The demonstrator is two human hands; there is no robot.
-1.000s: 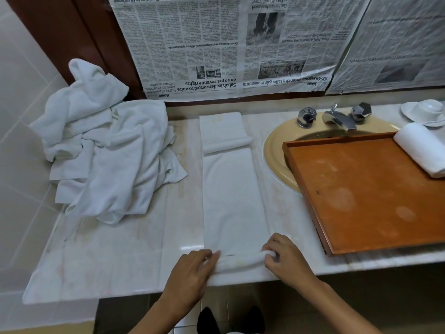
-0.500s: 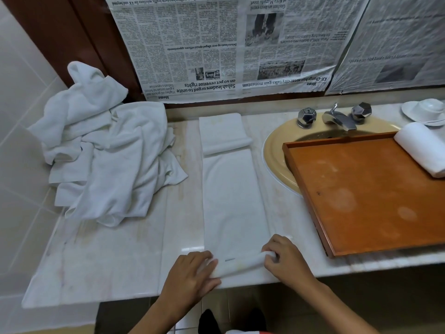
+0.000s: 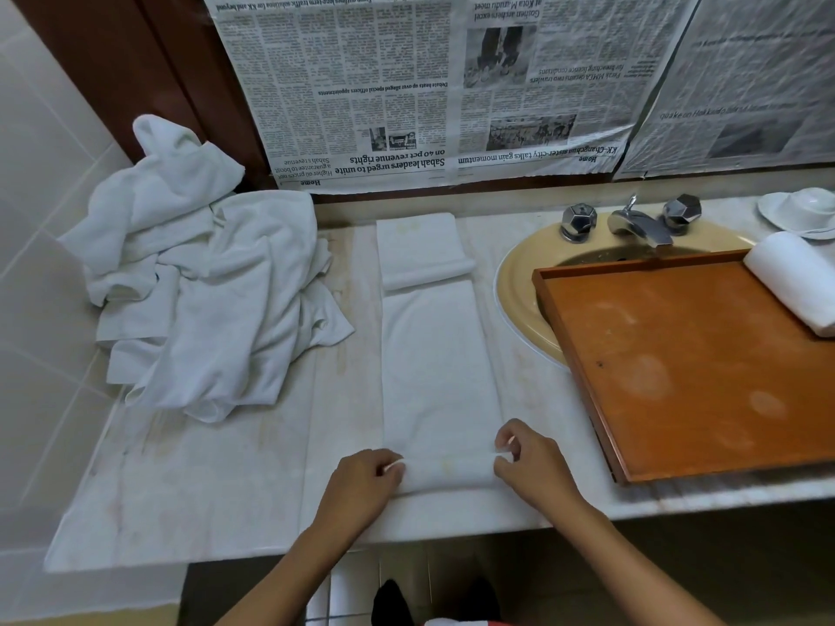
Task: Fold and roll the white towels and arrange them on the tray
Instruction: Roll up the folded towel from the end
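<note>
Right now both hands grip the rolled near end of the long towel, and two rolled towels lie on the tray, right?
No. The head view shows only one rolled towel on the tray. The left hand and right hand grip the near end of the long towel.

A plain white long folded cotton towel [image 3: 436,354] lies at centre on a pale cream-veined marble counter [image 3: 217,481]. At right sits an orange-brown rectangular wooden tray [image 3: 687,377] with faded pale blotches, over a beige-yellow oval basin [image 3: 519,282]. Black-and-white printed newspaper sheets [image 3: 406,83] fill the top.
</note>
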